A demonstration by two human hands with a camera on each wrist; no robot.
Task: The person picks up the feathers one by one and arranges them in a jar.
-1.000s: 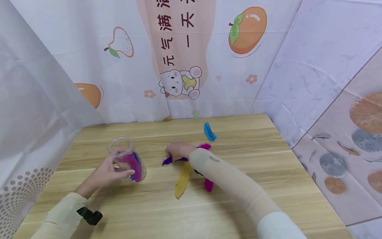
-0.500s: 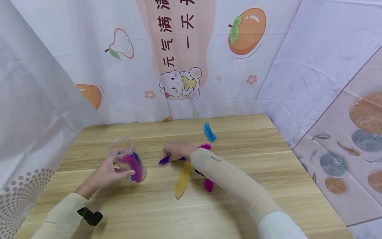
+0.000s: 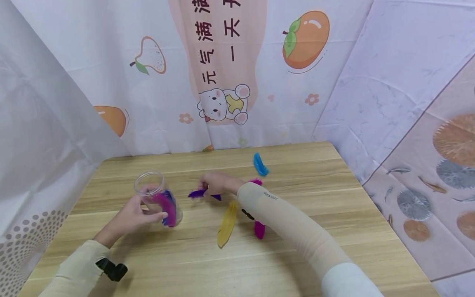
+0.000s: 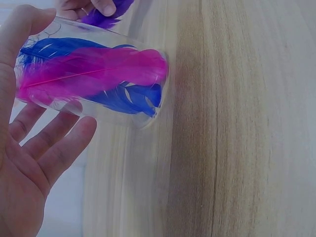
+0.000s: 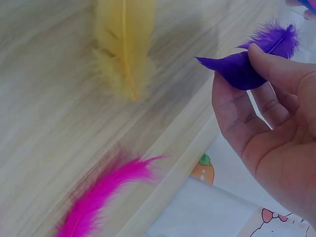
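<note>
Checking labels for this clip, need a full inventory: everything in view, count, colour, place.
jar: 1, clear, in left hand
pink feather in jar: 1 visible, pink
blue feathers in jar: count unclear, at least 1, dark blue
purple feather: 1, purple, in right hand
yellow feather: 1, yellow, mid-table
pink feather on table: at least 1, pink, partly hidden by right forearm
light-blue feather: 1, light blue, table's far side
table: 1, light wood-grain
printed cloth: panel count unclear, mostly white, behind and beside table
wrist devices: 2, black, one per wrist
sleeves: 2, beige, on forearms
left hand: 1, holding jar
right hand: 1, pinching purple feather
</note>
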